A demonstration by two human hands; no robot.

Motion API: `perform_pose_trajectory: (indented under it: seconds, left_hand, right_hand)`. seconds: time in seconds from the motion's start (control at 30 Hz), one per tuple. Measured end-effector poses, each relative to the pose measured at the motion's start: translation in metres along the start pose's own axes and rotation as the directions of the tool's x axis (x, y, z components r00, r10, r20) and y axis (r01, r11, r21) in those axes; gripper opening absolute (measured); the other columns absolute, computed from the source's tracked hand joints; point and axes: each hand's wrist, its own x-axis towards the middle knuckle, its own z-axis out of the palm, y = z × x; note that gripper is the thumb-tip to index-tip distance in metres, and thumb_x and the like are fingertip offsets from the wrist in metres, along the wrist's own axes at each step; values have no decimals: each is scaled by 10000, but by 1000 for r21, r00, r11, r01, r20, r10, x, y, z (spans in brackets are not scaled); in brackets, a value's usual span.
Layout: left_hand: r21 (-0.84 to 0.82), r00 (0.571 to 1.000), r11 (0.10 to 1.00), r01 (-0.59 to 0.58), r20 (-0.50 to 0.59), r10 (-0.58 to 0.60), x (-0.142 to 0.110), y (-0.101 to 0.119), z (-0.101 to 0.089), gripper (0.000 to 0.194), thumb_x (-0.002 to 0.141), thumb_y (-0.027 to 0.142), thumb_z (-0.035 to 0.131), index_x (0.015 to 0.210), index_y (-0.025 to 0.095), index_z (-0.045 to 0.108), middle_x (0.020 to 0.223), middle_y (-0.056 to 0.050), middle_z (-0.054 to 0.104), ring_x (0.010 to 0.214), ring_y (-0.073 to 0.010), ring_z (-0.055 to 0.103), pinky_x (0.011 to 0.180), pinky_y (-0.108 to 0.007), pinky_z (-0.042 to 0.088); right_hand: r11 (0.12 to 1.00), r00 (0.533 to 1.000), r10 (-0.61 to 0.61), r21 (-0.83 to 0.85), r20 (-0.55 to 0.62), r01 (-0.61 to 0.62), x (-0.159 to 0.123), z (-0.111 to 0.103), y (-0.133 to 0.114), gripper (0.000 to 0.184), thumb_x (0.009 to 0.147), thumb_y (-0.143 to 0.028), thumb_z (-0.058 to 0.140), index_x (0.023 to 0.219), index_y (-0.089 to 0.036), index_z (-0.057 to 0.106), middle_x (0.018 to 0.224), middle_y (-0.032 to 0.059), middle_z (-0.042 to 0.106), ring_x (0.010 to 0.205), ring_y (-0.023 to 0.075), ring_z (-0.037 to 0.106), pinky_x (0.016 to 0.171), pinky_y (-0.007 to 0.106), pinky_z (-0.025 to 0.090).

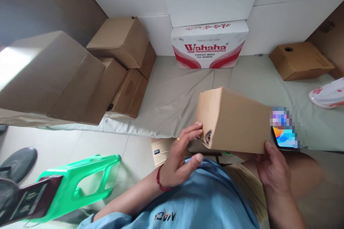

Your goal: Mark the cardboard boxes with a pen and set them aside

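A brown cardboard box (242, 121) is tilted above my lap, at the front edge of the covered table. A dark torn-looking hole marks its near left corner. My right hand (275, 170) grips the box's lower right corner, thumb on the face towards me and fingers partly hidden beneath. Against the left end rest the fingertips of my left hand (182, 161). That hand's fingers are stretched out, with the thumb apart from the box. Just right of the box lies a phone (286, 137) with a lit, partly blurred screen.
Several cardboard boxes (120, 39) are stacked at the table's left. A white-and-red Wahaha carton (209, 48) stands against the wall. Another brown box (301, 61) and a white bottle-like object (328, 93) are on the right. A green stool (64, 186) stands on the floor at left.
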Motion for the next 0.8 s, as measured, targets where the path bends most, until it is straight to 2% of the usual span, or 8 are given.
perform_pose_trajectory:
  seconds: [0.1, 0.2, 0.33, 0.4, 0.47, 0.57, 0.67, 0.8]
  left_hand:
    - [-200, 963, 958, 205, -135, -234, -8, -15, -1, 514, 1071, 535, 682, 1529, 305, 662, 1610, -114, 629, 1559, -328, 544, 1312, -462, 433]
    - [-444, 854, 820, 362, -194, -482, -9, -30, -1, 619, 966, 671, 777, 1424, 258, 722, 1481, -117, 717, 1410, -336, 653, 1178, -435, 545]
    - [-645, 703, 615, 454, -164, -692, -4, -44, -1, 578, 769, 556, 996, 1189, 220, 784, 1202, -63, 802, 1035, -227, 750, 874, -305, 628]
    - [-682, 663, 579, 447, -181, -726, -3, -48, -2, 592, 689, 469, 1058, 1157, 223, 793, 1154, -35, 808, 986, -176, 741, 864, -255, 621]
    - [-694, 651, 567, 444, -185, -736, -3, -50, -4, 589, 674, 464, 1064, 1141, 221, 801, 1155, -36, 813, 1003, -161, 741, 883, -238, 619]
    - [-677, 663, 578, 455, -176, -728, -4, -53, -8, 538, 693, 480, 1049, 1087, 210, 800, 1095, -45, 816, 935, -159, 738, 818, -239, 614]
    - [-642, 687, 631, 435, -217, -694, -3, -58, -10, 530, 686, 459, 1050, 1071, 211, 783, 1056, -45, 814, 904, -170, 733, 803, -260, 608]
    - [-526, 705, 767, 368, -379, -599, -6, -69, -17, 608, 568, 334, 1090, 1058, 229, 744, 1113, -47, 813, 1107, -251, 741, 966, -339, 607]
  right_hand:
    - [991, 997, -69, -117, 16, 71, -13, 6, -8, 453, 965, -463, 786, 1346, -218, 796, 1198, 100, 819, 985, 244, 782, 641, 275, 612]
    - [899, 952, -246, -325, 180, 294, -27, 12, -21, 586, 1029, -408, 724, 1592, -264, 650, 1528, 119, 710, 1331, 319, 734, 942, 386, 682]
    - [574, 705, -498, -418, 504, 704, -44, 34, -44, 731, 1036, -252, 710, 1725, -326, 476, 1759, 78, 492, 1593, 320, 541, 1218, 448, 583]
    - [406, 561, -555, -389, 614, 827, -51, 49, -54, 822, 1024, -204, 715, 1771, -296, 384, 1788, 89, 442, 1619, 315, 509, 1254, 451, 559]
    - [322, 490, -566, -370, 663, 872, -55, 61, -61, 885, 1017, -186, 719, 1798, -252, 308, 1800, 114, 410, 1617, 326, 509, 1222, 455, 590]
    - [351, 498, -543, -356, 676, 866, -58, 64, -65, 899, 1017, -192, 718, 1805, -250, 288, 1798, 140, 403, 1494, 338, 644, 978, 401, 715]
    - [495, 565, -486, -323, 667, 807, -57, 52, -62, 804, 1030, -273, 707, 1769, -283, 392, 1772, 165, 445, 1101, 275, 828, 634, 312, 687]
    - [762, 789, -387, -317, 477, 565, -51, 34, -49, 626, 1087, -462, 608, 1675, -257, 551, 1595, 193, 653, 897, 234, 823, 573, 289, 624]
